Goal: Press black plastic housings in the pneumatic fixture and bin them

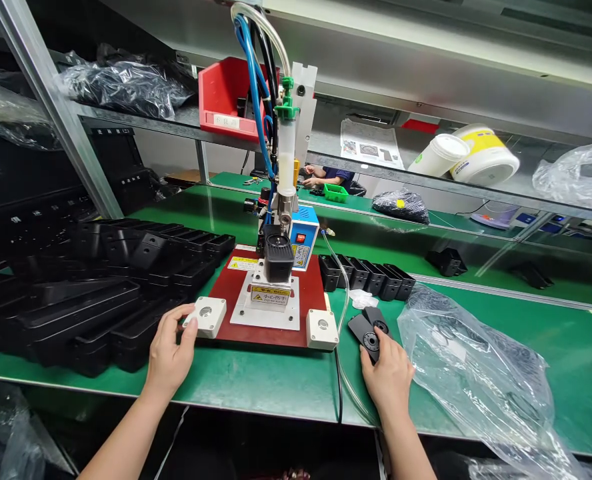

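Note:
My left hand [171, 347] rests against the left side of a white push-button box [215, 316], its thumb and fingers apart. My right hand [390, 373] has its thumb and fingers on a black plastic cover [361, 328] with a round ringed opening. A second black cover [376, 315] lies against it, partly behind my fingers. Between my hands stands a dispensing machine with an upright syringe [287, 157] and a red base plate [226, 280]. Below the syringe tip a black plastic housing [279, 261] sits in the fixture. Another white button box [322, 328] is at the base's right corner.
Many black housings [91, 300] are piled at left, and a row of smaller black housings [359, 273] stands right of the machine. A clear plastic bag [476, 360] covers the right bench. A clear hose [345, 293] loops beside the base. A co-worker's hands [316, 175] show behind.

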Action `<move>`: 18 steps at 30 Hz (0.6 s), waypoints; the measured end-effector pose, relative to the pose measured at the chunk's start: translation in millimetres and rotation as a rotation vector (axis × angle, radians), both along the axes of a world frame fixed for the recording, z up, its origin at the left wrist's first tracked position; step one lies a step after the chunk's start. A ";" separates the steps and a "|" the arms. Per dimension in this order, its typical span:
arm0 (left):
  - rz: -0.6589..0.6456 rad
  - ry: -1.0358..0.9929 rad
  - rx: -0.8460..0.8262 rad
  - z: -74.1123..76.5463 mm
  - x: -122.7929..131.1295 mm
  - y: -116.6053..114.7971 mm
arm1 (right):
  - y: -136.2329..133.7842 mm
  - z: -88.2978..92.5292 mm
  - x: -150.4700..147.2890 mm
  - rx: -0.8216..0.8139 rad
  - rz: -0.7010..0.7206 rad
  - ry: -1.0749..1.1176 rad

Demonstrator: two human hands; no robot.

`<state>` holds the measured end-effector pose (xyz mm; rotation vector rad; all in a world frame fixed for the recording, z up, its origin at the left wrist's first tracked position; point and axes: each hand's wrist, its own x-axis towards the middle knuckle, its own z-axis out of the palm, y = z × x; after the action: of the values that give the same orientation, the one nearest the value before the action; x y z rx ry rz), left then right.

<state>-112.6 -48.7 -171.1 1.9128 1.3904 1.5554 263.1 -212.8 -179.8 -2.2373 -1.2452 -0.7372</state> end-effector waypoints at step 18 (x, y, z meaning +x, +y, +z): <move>0.003 -0.001 -0.027 -0.2 -1.3 -1.4 | -0.4 1.4 -1.2 0.009 0.017 0.029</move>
<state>-113.9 -50.2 -171.3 1.8953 1.4069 1.5305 261.8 -213.3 -178.4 -2.2192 -1.2434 -0.7008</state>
